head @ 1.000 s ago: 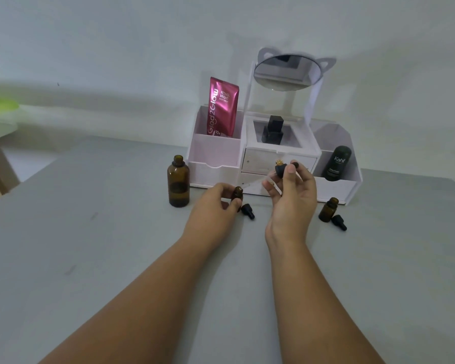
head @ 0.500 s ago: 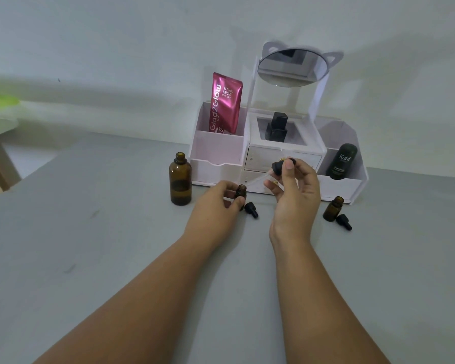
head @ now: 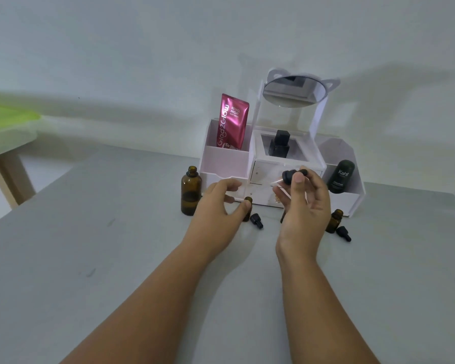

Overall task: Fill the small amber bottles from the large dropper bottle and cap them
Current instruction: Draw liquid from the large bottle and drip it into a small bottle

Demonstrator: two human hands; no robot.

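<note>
The large amber bottle (head: 191,191) stands uncapped on the grey table (head: 90,258). Right of it is a small amber bottle (head: 248,201); my left hand (head: 216,216) has its thumb against it, with the index finger lifted off. A black cap (head: 256,221) lies beside it. My right hand (head: 304,206) pinches the black dropper top (head: 289,176) above the table, its glass pipette slanting down to the left. Another small amber bottle (head: 335,221) stands open at the right with its cap (head: 343,233) beside it. A dark sliver shows behind my right palm.
A white organiser (head: 347,200) with drawers and a mirror (head: 294,91) stands behind the bottles. It holds a pink sachet (head: 231,122), a black bottle (head: 280,144) and a dark Kahf bottle (head: 341,176). A wooden table leg (head: 8,177) is at the far left.
My right hand has carried the dropper a little up and away from the small bottle. My left hand's fingers have loosened around that bottle.
</note>
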